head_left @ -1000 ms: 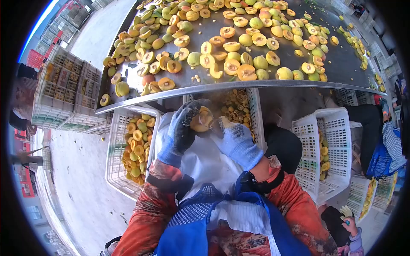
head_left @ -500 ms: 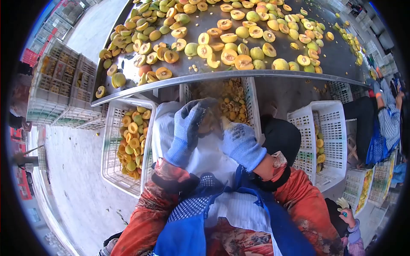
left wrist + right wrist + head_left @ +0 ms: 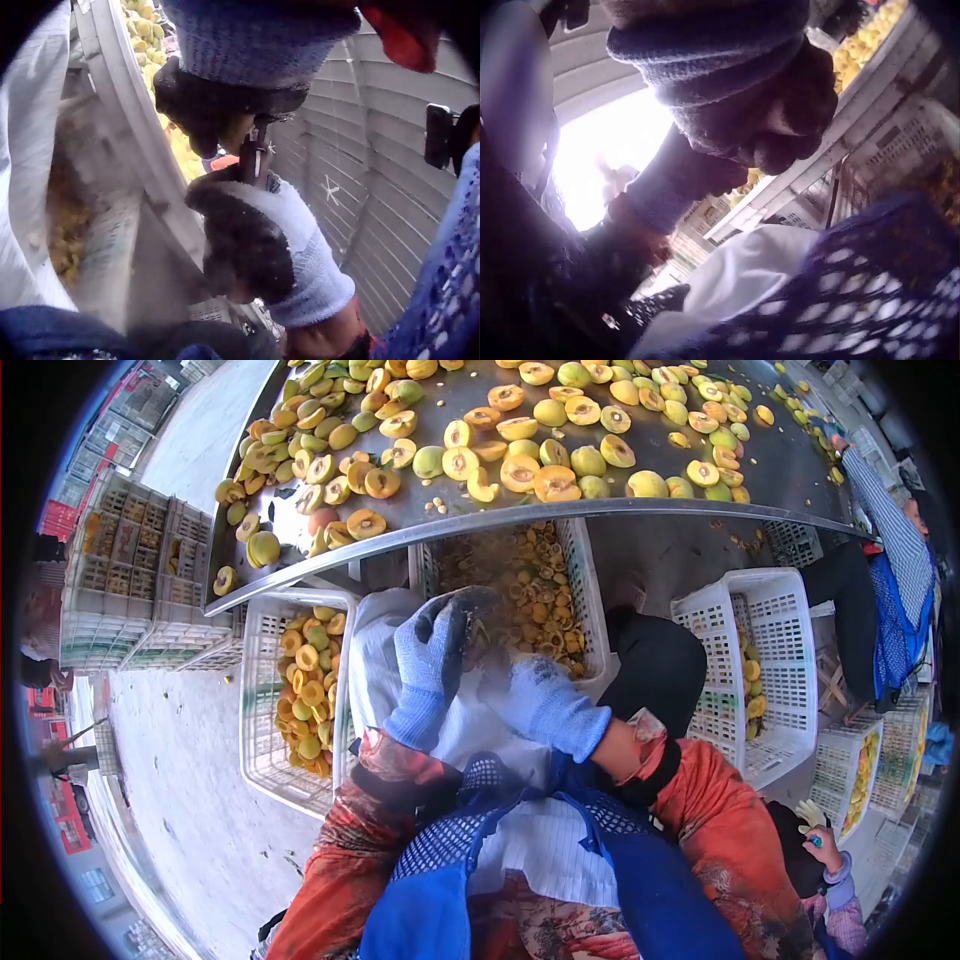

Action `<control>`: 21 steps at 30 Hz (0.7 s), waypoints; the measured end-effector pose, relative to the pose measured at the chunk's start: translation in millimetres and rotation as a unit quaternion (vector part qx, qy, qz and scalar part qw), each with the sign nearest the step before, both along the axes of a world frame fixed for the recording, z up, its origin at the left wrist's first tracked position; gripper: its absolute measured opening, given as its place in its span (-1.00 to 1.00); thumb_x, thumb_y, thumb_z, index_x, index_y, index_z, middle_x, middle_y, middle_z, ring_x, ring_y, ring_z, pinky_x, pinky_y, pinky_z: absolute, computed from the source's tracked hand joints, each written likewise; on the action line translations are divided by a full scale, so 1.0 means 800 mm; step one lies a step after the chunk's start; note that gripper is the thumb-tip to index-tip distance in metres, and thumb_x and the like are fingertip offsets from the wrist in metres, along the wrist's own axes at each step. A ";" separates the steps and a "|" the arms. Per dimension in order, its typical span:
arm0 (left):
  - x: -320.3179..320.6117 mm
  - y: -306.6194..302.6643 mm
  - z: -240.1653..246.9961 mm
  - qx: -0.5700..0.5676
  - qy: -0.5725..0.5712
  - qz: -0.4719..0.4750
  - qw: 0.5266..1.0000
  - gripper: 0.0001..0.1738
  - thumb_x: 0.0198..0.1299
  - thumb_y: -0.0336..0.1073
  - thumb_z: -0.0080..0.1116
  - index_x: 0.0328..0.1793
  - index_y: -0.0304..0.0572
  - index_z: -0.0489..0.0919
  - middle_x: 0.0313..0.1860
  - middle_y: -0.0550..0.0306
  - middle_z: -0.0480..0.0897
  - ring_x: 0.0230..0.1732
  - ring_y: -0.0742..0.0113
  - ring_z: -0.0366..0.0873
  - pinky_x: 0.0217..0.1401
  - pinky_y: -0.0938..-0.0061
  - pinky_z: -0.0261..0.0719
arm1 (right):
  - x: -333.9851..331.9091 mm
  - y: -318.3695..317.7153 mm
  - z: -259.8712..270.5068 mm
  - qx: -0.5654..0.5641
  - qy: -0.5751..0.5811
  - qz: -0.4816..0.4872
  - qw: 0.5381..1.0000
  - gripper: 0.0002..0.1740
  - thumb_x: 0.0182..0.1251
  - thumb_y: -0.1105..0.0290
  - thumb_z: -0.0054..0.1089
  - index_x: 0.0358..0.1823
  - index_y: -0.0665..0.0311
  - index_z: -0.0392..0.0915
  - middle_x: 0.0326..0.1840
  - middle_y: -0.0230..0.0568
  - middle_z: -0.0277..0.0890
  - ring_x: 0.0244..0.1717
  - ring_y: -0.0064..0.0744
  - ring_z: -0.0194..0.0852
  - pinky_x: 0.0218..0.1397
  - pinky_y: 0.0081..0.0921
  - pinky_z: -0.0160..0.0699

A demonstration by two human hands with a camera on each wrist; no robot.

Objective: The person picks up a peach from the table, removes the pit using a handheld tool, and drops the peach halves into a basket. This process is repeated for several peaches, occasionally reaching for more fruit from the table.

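My gloved left hand (image 3: pixel 435 660) curls round a fruit, which is blurred in the head view. The left wrist view shows a yellowish patch of the fruit (image 3: pixel 235 132) under the dark fingers of the left hand (image 3: pixel 240 75). My gloved right hand (image 3: pixel 558 708) is close beside it; in the left wrist view the right hand (image 3: pixel 262 244) grips a small dark tool (image 3: pixel 253 156) against the fruit. Both hands are over a white cloth (image 3: pixel 385 680) on the lap. In the right wrist view the right hand (image 3: pixel 742 97) is dark and its fingertips are unclear.
A metal table (image 3: pixel 400 532) with many cut and whole fruits stands ahead. A crate (image 3: pixel 590 600) of fruit pieces sits below its edge. More crates stand left (image 3: pixel 262 735) and right (image 3: pixel 790 680). Stacked crates (image 3: pixel 125 605) and other people are at the sides.
The right hand has shifted slightly down and turned beside the left hand, which still holds the fruit. The table appears higher in the head view, and a person at right has an arm stretched over it.
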State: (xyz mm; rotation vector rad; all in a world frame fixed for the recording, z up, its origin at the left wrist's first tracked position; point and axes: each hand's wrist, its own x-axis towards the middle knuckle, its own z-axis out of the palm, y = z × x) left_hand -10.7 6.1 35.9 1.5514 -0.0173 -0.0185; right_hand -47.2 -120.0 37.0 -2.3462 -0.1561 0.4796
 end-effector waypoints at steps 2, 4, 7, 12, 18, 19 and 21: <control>-0.003 0.003 0.004 0.041 0.012 0.002 0.999 -0.71 0.19 -0.30 -0.10 -0.12 -0.37 0.53 -0.27 0.13 0.60 -0.28 0.53 0.46 -0.19 0.67 0.39 | -0.004 0.003 -0.016 0.001 -0.012 0.010 1.000 -0.60 0.00 0.10 0.11 -0.28 0.29 0.44 -0.44 0.01 0.51 -0.35 -0.04 0.50 -0.31 -0.25 0.45; -0.007 0.005 -0.002 0.157 -0.084 0.003 0.984 -0.71 0.19 -0.31 -0.11 -0.12 -0.37 0.52 -0.26 0.12 0.60 -0.26 0.52 0.47 -0.17 0.67 0.40 | 0.000 -0.005 -0.026 -0.049 -0.030 0.054 0.997 -0.60 0.00 0.10 0.11 -0.25 0.28 0.45 -0.40 0.02 0.51 -0.32 -0.04 0.50 -0.29 -0.26 0.46; -0.007 0.006 0.001 0.135 -0.052 -0.016 0.989 -0.72 0.20 -0.33 -0.13 -0.12 -0.37 0.52 -0.25 0.11 0.60 -0.24 0.50 0.48 -0.16 0.67 0.40 | 0.023 -0.021 -0.017 -0.070 -0.022 0.086 0.994 -0.60 0.01 0.10 0.10 -0.22 0.24 0.45 -0.34 0.07 0.49 -0.27 -0.02 0.49 -0.23 -0.26 0.46; -0.002 0.005 0.019 0.195 -0.092 -0.032 0.976 -0.73 0.19 -0.34 -0.12 -0.13 -0.37 0.53 -0.27 0.13 0.60 -0.26 0.52 0.48 -0.19 0.67 0.40 | -0.001 0.012 -0.008 0.068 0.155 -0.031 0.985 -0.51 -0.02 0.16 0.13 -0.08 0.31 0.38 -0.29 0.10 0.48 -0.23 0.04 0.46 -0.19 -0.25 0.45; -0.002 0.006 -0.007 0.099 0.017 -0.015 0.995 -0.73 0.17 -0.32 -0.08 -0.13 -0.35 0.54 -0.37 0.24 0.59 -0.42 0.59 0.41 -0.31 0.71 0.37 | 0.017 -0.011 -0.036 -0.044 0.032 0.054 0.997 -0.49 -0.01 0.16 0.13 -0.07 0.34 0.37 -0.31 0.10 0.48 -0.27 0.04 0.47 -0.19 -0.23 0.43; -0.002 0.008 -0.007 0.088 0.039 -0.022 0.995 -0.73 0.17 -0.32 -0.07 -0.13 -0.35 0.54 -0.36 0.23 0.59 -0.41 0.59 0.42 -0.31 0.71 0.37 | 0.015 -0.010 -0.030 -0.050 0.042 0.060 0.996 -0.50 0.00 0.15 0.12 -0.09 0.34 0.38 -0.32 0.09 0.49 -0.27 0.03 0.47 -0.19 -0.24 0.43; -0.001 0.009 -0.008 0.062 0.081 -0.039 0.994 -0.73 0.16 -0.31 -0.06 -0.13 -0.35 0.54 -0.35 0.21 0.59 -0.39 0.59 0.43 -0.29 0.69 0.38 | 0.012 -0.013 -0.022 -0.066 0.060 0.070 0.994 -0.53 0.02 0.13 0.10 -0.13 0.34 0.40 -0.33 0.09 0.49 -0.28 0.00 0.48 -0.19 -0.24 0.43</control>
